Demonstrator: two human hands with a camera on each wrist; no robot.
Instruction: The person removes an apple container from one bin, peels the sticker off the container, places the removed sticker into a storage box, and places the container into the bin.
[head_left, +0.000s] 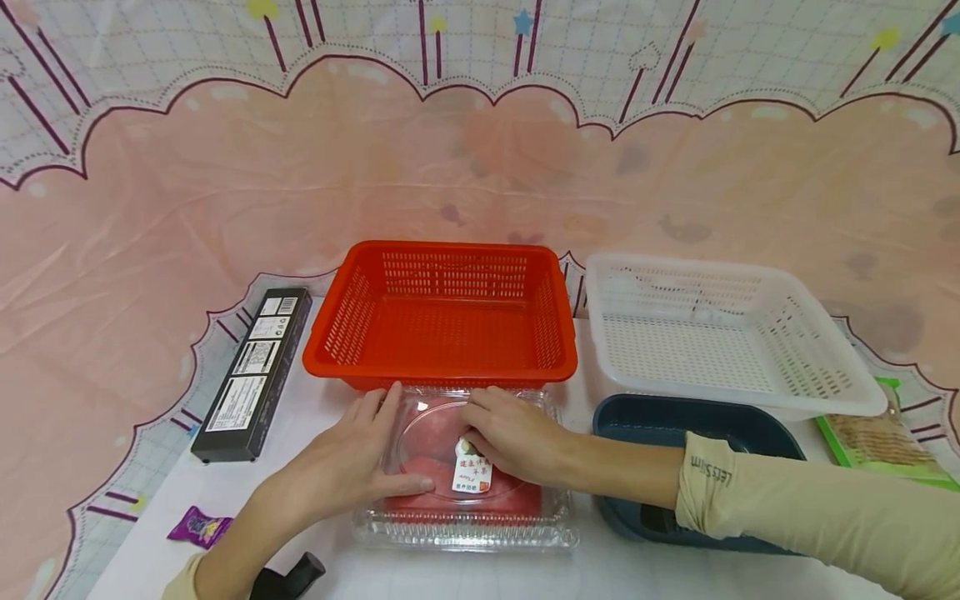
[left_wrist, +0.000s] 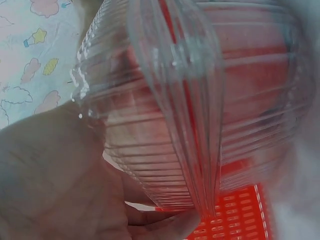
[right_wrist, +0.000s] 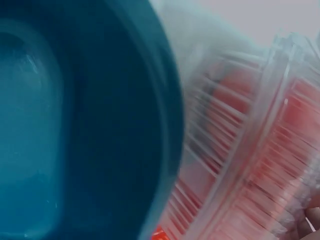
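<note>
A clear plastic clamshell box with something red inside lies on the white table in front of me. My left hand rests on its left side, fingers straight on the lid and thumb stretched across it. My right hand lies on top of the lid, its fingers curled and pinching the upper edge of a white label with red print. In the left wrist view the ribbed clear box fills the frame beside my palm. The right wrist view shows the box's ribbed edge, blurred.
Just behind the box stands a red basket, with a white basket to its right. A dark blue tray lies under my right forearm. A black box, a purple sweet wrapper and a green cracker packet lie around.
</note>
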